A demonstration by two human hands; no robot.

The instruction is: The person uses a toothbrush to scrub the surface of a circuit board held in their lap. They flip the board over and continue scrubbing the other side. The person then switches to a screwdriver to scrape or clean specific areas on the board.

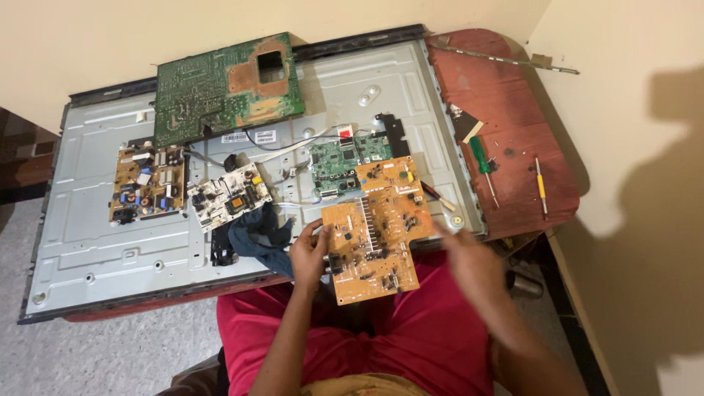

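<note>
My left hand [309, 253] grips the left edge of a tan circuit board [375, 229] and holds it tilted over my lap, component side up. My right hand [469, 258] is blurred just right of the board's lower right edge, fingers apart, holding nothing. The board overlaps the front edge of a grey metal television back panel [103, 242] that lies flat on a table.
On the panel lie a large green board [220, 88], a tan power board [147, 183], a small white board [229, 195], a small green board [345, 161] and a dark blue cloth [264, 238]. A green-handled screwdriver [482, 163] and a yellow one [540, 185] rest on the red table [513, 110].
</note>
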